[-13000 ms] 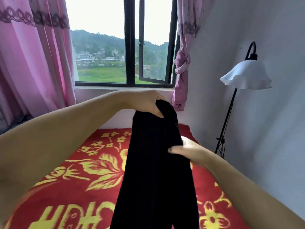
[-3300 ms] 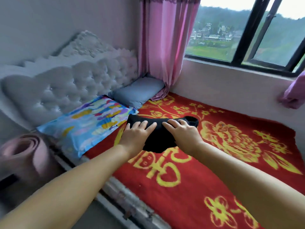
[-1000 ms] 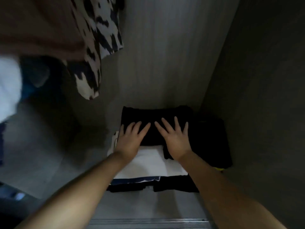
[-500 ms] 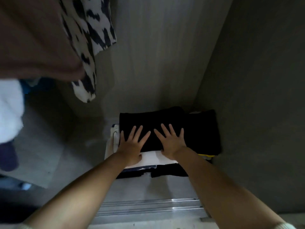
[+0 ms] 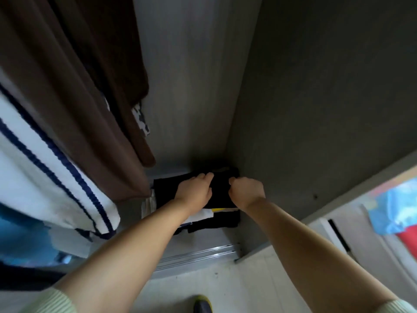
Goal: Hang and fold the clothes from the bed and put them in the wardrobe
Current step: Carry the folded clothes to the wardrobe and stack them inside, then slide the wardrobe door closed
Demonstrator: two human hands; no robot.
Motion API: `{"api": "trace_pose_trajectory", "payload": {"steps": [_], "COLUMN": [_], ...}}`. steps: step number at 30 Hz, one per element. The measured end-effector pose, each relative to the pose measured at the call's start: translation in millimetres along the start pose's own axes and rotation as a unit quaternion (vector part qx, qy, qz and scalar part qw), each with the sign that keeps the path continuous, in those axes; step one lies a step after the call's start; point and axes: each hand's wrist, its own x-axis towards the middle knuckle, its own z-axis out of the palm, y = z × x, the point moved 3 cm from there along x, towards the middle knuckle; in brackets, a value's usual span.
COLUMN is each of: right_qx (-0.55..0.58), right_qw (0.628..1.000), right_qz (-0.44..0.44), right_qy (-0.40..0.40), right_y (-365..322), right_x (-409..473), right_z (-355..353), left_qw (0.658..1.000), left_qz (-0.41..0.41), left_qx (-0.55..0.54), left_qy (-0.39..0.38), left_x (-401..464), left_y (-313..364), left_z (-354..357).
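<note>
Reaching into the wardrobe (image 5: 316,109), the left hand (image 5: 194,192) and right hand (image 5: 247,192) rest on the black garment (image 5: 220,188) atop the folded pile (image 5: 203,214) in the back right corner, fingers curled down together onto its cloth, beside a hanging brown garment (image 5: 74,98).

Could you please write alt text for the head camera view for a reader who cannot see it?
Both hands, left hand and right hand, rest on a folded black garment atop a stack of folded clothes in the wardrobe's back right corner. A brown garment and a white navy-striped one hang at left.
</note>
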Motion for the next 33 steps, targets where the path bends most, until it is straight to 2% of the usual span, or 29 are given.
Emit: {"api": "trace_pose_trajectory", "payload": {"steps": [4, 7, 14, 20, 24, 27, 30, 33], "right_qx": [-0.005, -0.007, -0.004, 0.023, 0.026, -0.014, 0.013, 0.052], "right_qw": [1.0, 1.0, 0.983, 0.946, 0.918, 0.897, 0.877, 0.847], "right_qz": [0.006, -0.007, -0.134, -0.259, -0.322, -0.374, -0.412, -0.436], "right_qy": [-0.011, 0.019, 0.123, 0.195, 0.231, 0.235, 0.247, 0.299], "right_y": [-6, -27, -110, -207, -266, -314, -367, -412], "right_x": [-49, -86, -139, -170, -198, -212, -224, -230], "right_z": [-59, -98, -180, -240, -254, -261, -281, -301], "left_qw": [1.0, 0.999, 0.993, 0.966, 0.945, 0.924, 0.9, 0.89], "left_qz": [0.01, 0.022, -0.003, -0.114, -0.191, -0.242, -0.275, -0.289], "left_qx": [-0.003, -0.011, -0.025, -0.02, -0.02, -0.035, -0.066, -0.037], "left_qy": [0.014, 0.038, 0.117, 0.232, 0.265, 0.293, 0.332, 0.35], "left_x": [-41, -84, -180, -278, -353, -402, -444, -467], "left_y": [22, 29, 3, -46, -82, -108, -140, -169], "left_z": [-61, -100, -180, -242, -258, -269, -288, -307]}}
